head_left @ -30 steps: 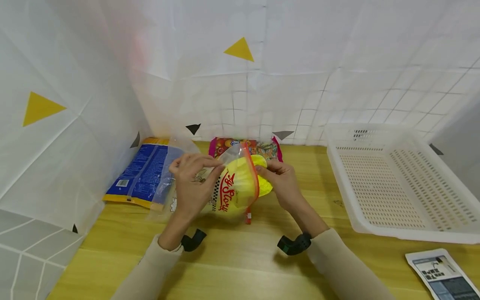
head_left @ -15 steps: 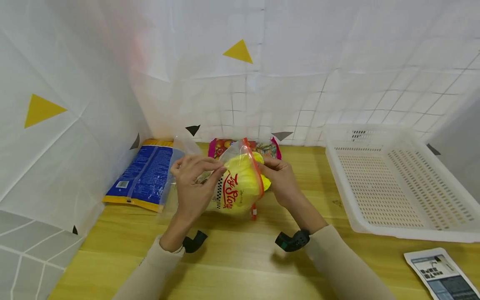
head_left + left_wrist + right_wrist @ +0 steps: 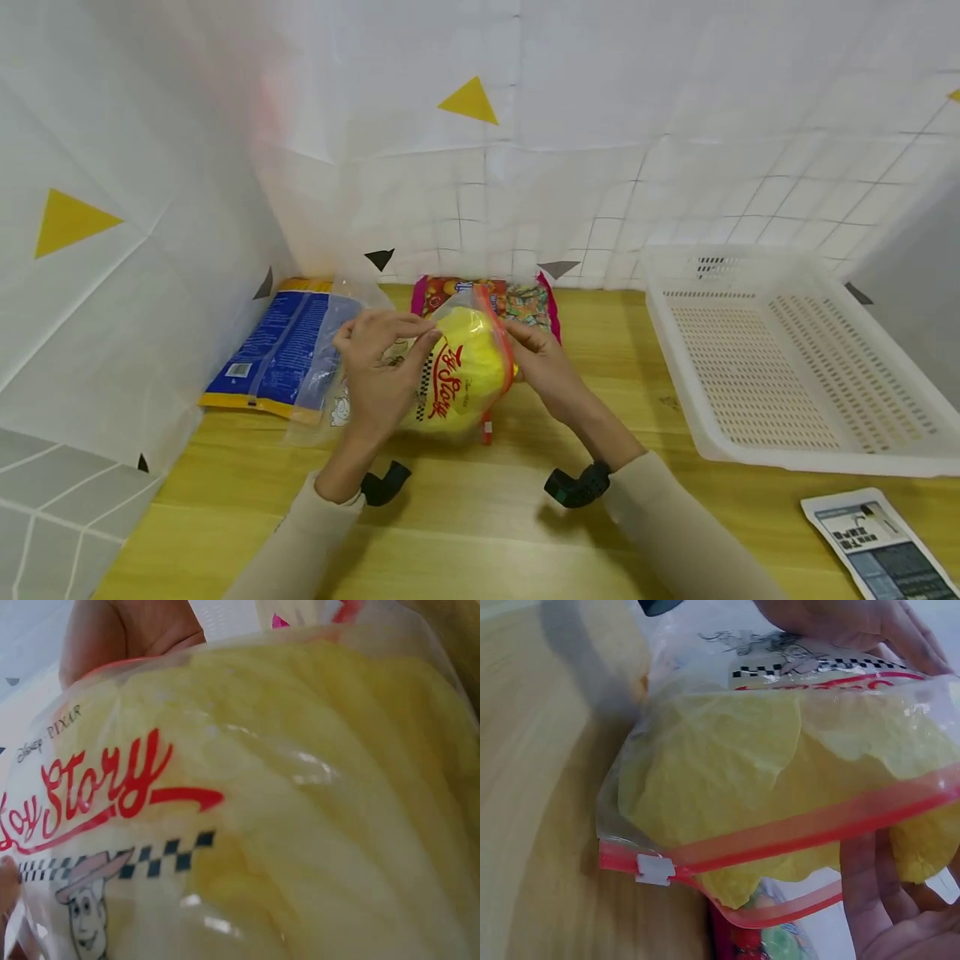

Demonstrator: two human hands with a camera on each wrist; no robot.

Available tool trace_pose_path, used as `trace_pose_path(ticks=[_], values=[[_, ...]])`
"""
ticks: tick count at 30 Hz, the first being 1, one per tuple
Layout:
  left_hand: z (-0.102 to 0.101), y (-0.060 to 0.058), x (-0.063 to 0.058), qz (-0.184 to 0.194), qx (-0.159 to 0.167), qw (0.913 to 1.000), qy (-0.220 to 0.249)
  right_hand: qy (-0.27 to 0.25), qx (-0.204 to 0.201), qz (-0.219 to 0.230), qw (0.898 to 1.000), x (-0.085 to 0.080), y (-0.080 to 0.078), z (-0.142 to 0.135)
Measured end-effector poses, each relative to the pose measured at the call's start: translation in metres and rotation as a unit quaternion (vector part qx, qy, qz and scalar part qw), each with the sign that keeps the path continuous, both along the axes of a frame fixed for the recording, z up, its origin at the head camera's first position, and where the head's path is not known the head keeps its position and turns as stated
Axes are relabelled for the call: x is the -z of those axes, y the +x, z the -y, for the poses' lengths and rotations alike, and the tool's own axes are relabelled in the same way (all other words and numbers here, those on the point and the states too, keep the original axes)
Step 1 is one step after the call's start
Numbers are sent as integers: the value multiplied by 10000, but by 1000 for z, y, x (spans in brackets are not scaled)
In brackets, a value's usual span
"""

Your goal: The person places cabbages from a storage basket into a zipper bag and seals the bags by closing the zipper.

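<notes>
A clear zip bag (image 3: 450,392) with red "Toy Story" lettering bulges with a thin, folded yellow bundle (image 3: 712,765). My left hand (image 3: 378,358) pinches the bag's side between thumb and fingertips. At the mouth, my right hand (image 3: 551,371) has its fingers (image 3: 862,877) between the two red zip strips, with a flap of the yellow bundle held between fingers and thumb. Some of the yellow material sticks out past the front strip. In the right wrist view, a white slider (image 3: 655,870) sits near one end of the zip. My right fingertips are partly hidden by the strip.
A blue and yellow packet (image 3: 273,346) lies at the left, partly under clear plastic. A colourful pink-edged packet (image 3: 540,312) lies behind the bag. At the right stand a white perforated basket (image 3: 693,400) and a white and grey pouch (image 3: 873,537) on the wooden table (image 3: 480,533).
The yellow bundle has gone further into the bag; less of it shows beyond the red strip. My right hand has moved left with it, while my left hand keeps its pinch.
</notes>
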State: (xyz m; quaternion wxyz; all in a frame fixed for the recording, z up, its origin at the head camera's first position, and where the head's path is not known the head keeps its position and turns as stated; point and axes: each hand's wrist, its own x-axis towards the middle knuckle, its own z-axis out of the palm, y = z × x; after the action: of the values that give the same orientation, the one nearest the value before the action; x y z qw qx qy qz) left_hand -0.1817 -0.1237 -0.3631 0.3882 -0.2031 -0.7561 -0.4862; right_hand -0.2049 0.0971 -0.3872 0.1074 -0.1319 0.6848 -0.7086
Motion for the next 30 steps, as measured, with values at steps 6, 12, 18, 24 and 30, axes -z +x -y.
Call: trace_pose_path(ticks=[6,12,18,24,30], values=[[3,-2,-2,222,-117,9991,338,196,257,-321,9990,8,0,-13],[4,-3,-1,263,-116,9989,371,363,541,-488,9967,26,0,-29],[5,-4,-2,292,-108,9989,347,481,439,-474,9967,38,6,-43],[5,-4,0,309,-76,9990,320,812,118,-401,9958,49,12,-49],[4,-5,1,269,-61,9991,328,1335,-377,-494,9891,62,17,-45]])
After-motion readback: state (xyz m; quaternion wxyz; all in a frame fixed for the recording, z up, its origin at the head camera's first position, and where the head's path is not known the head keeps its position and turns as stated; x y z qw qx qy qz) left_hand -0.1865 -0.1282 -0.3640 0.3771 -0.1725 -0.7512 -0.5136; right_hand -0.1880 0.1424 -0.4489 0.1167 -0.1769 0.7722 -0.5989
